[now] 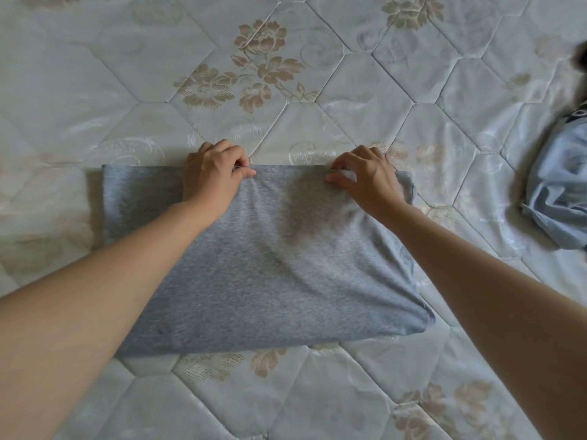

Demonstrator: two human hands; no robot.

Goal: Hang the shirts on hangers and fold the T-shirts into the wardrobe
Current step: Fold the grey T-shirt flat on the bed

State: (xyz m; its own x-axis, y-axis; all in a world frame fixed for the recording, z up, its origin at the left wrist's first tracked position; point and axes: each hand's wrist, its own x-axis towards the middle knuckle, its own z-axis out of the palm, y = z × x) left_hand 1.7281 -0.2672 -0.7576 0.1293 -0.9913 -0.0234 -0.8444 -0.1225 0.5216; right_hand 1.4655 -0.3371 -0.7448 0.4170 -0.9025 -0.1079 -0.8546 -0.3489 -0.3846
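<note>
One head camera, looking steeply down at the bed

The single view comes from a camera worn on the person's head. It faces forward and sharply downward onto the quilted mattress (365,90), which fills the picture edge to edge. It sits close: both forearms enter from the bottom corners and reach toward the middle, where the hands lie a little above centre. The wide lens bends the quilting lines near the borders. A crumpled blue garment (559,182) is cut off by the right edge
</note>
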